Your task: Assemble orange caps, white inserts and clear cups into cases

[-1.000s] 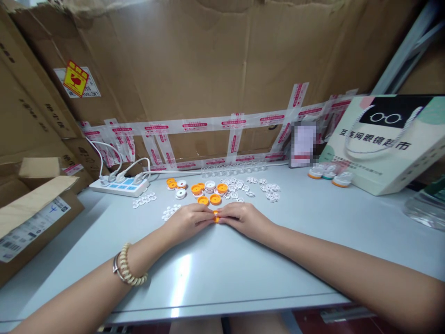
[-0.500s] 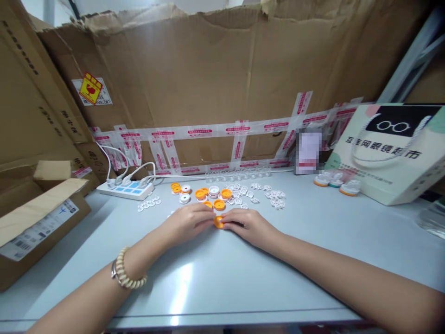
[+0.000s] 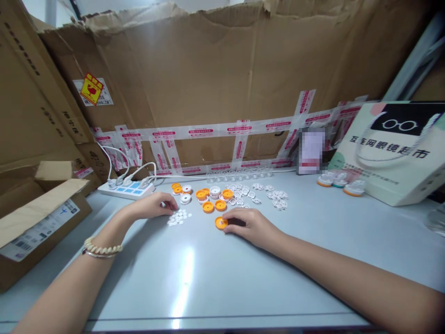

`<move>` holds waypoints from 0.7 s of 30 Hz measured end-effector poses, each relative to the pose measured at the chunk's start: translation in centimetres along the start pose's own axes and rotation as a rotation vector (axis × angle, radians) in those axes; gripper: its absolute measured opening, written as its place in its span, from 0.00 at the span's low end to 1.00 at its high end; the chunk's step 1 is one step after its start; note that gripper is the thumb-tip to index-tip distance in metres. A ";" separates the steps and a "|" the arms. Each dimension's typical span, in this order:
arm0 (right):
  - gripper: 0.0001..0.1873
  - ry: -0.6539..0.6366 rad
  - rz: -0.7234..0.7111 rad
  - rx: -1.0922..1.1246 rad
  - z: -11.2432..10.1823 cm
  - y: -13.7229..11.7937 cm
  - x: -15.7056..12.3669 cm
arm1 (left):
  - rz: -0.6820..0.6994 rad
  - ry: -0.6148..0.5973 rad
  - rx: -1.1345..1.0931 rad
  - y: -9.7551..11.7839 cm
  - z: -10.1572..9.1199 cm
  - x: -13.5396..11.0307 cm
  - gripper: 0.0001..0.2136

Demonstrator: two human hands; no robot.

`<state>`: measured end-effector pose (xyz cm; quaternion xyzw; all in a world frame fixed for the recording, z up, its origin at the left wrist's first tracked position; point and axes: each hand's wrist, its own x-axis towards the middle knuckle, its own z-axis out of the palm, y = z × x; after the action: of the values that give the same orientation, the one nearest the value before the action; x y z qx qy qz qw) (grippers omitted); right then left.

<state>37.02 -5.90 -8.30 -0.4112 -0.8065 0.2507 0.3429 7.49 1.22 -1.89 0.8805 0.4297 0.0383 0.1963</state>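
Note:
My right hand (image 3: 251, 223) pinches the edge of an orange round plastic piece (image 3: 219, 223) lying on the table, a small white part at its centre. Just left of it, past a gap, my left hand (image 3: 157, 205) is closed with curled fingers at the edge of a cluster of small white discs (image 3: 179, 217); whatever its fingertips hold is hidden. Other orange round pieces (image 3: 207, 207) and white round pieces (image 3: 185, 199) sit behind. White flat openwork parts (image 3: 278, 200) lie in loose piles to the right of these.
A white power strip (image 3: 127, 189) with plugs stands at the back left, beside an open cardboard box (image 3: 41, 232). Clear plastic holders (image 3: 239, 174) line the back. A phone-like object (image 3: 311, 150), assembled pieces (image 3: 354, 187) and a paper bag (image 3: 389, 157) occupy the right.
My left hand has left the orange piece and moved left to the small white parts, uncovering the white discs. My right hand stays on the orange piece.

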 end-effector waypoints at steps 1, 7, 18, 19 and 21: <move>0.06 -0.002 0.008 0.000 0.0 -0.1 0.0 | 0.010 0.003 -0.009 0.3 0.1 0.1 0.10; 0.09 -0.002 0.062 0.022 0.1 -0.2 0.2 | -0.053 -0.013 0.021 1.1 0.4 0.2 0.09; 0.11 -0.007 0.037 0.068 0.6 -0.1 0.2 | -0.117 0.003 0.170 1.0 0.9 1.0 0.09; 0.11 -0.008 0.034 0.071 0.6 -0.1 0.2 | -0.114 0.020 0.215 1.2 1.0 1.0 0.09; 0.12 -0.009 0.025 0.085 0.7 0.0 0.2 | -0.083 0.083 0.282 1.9 1.3 1.0 0.08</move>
<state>36.40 -5.83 -8.64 -0.4050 -0.7914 0.2909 0.3535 9.85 0.55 -2.47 0.8785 0.4746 0.0055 0.0541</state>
